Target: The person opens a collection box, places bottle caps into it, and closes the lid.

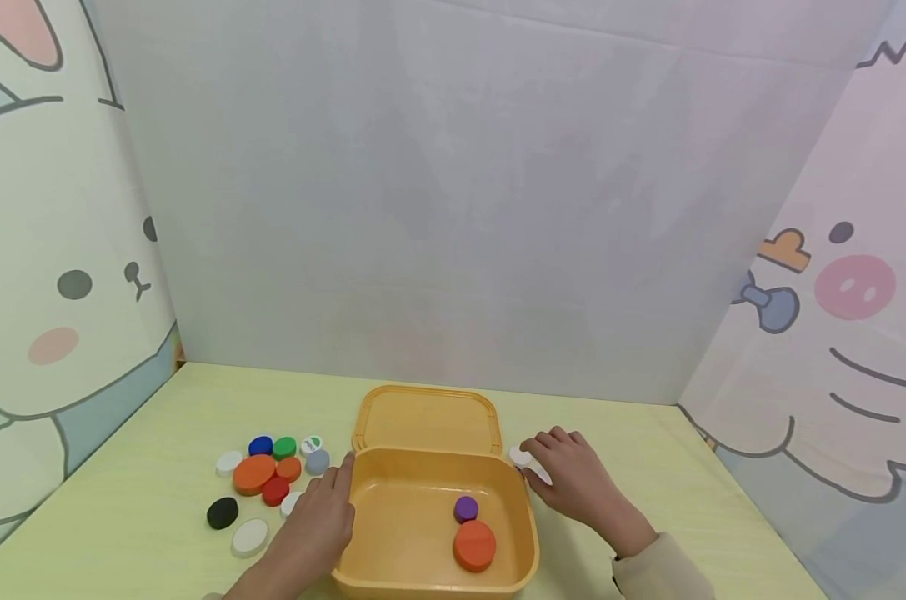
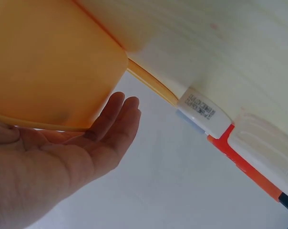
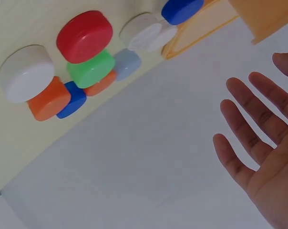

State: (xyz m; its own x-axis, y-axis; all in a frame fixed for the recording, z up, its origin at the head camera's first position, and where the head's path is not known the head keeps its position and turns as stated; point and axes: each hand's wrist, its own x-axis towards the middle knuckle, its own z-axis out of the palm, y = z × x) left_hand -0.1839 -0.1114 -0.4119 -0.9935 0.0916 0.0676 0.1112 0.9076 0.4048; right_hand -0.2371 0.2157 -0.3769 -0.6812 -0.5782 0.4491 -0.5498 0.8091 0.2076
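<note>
Left hand (image 1: 313,523): fingers fairly straight along the left rim of the yellow box (image 1: 400,517); no firm grip seen. Right hand (image 1: 578,485): fingers spread, holding nothing, near the right-hand caps (image 3: 85,36) beside the box.

Risks: the left hand appears only to rest there, so a bump could slide the box. Caps lie close together; brushing 1 could scatter its neighbours. Any cap carried too low could catch the rim.

Count: 1 box, 1 lid (image 1: 427,419) directly behind it. Inside, right half: 1 purple cap (image 1: 466,509), 1 large orange cap (image 1: 474,546). Left-hand caps (image 1: 254,474): 11 visible, being 4 white, 2 orange, 1 blue, 1 green, 1 grey-blue, 1 red, 1 black. Right-hand caps: 10 visible, being 3 white, 2 orange, 2 blue, 1 red, 1 green, 1 pale blue. Hidden extras cannot be excluded.
</note>
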